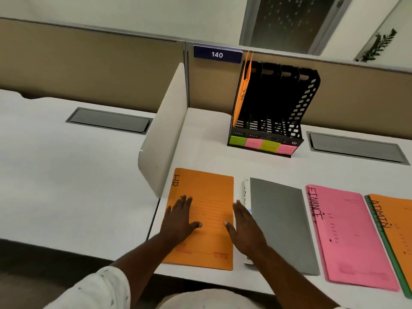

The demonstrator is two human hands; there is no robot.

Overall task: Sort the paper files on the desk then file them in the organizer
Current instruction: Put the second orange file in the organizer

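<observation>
Both hands, left and right, lie flat and open, holding nothing. Pinch the HR file's edges, then lift toward the organizer.

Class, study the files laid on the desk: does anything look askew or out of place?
Mostly tidy. The grey folder has a white sheet sticking out along its left edge, and the pink FINANCE file and orange ADMIN file lie slanted, the latter over a green folder.
</observation>
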